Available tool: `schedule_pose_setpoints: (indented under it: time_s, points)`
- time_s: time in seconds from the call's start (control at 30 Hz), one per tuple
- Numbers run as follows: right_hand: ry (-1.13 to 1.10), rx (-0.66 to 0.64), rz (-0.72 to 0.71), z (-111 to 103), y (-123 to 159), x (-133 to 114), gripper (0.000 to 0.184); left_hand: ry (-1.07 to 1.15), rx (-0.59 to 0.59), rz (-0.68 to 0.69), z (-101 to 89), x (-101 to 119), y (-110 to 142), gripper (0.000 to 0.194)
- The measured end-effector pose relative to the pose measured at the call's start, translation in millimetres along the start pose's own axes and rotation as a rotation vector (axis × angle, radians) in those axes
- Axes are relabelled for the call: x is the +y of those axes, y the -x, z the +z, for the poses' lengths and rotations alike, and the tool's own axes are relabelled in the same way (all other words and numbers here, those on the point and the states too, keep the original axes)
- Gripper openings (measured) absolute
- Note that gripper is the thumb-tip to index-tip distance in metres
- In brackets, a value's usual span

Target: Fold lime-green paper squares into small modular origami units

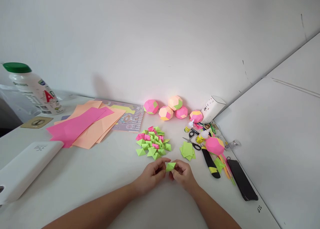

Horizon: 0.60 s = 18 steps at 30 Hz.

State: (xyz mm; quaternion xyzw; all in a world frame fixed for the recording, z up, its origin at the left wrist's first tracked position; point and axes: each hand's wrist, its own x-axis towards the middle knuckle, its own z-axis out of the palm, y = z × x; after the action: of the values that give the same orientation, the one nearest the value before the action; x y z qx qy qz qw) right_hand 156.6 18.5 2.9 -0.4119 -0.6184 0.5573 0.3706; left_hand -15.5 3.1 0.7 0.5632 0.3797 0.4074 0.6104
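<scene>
Between my two hands is a small folded green paper piece (170, 166) with pointed corners. My left hand (153, 175) closes its fingers on the piece's left side. From the right, my right hand (184, 176) pinches it between thumb and fingers. Just beyond my hands lies a pile of similar folded pieces (153, 143), green and pink. A small stack of flat green paper sheets (187, 150) rests to the right of that pile.
Paper balls (165, 113) sit along the wall. Scissors (192, 141), glue bottles (202, 135), a utility knife (210, 162) and a black phone-like object (242, 179) lie right. Pink and orange paper (85, 125), a white power bank (30, 170) and a green-capped bottle (32, 89) are left.
</scene>
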Motion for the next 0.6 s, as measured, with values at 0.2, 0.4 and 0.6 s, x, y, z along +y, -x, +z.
schedule_pose_setpoints:
  time_s: [0.2,0.4,0.6]
  points:
    - [-0.147,0.046,0.060,-5.9,-4.0,-0.4,0.009,0.072,0.052,-0.007,-2.6,1.2,1.1,0.032]
    - [-0.110,-0.029,0.066,-4.1,-2.7,0.2,0.009,0.051,0.013,-0.017,0.6,-3.0,-0.1,0.037]
    - [-0.029,-0.026,0.038,1.1,0.4,-6.2,0.006,0.038,-0.007,-0.026,1.1,-3.8,-0.6,0.035]
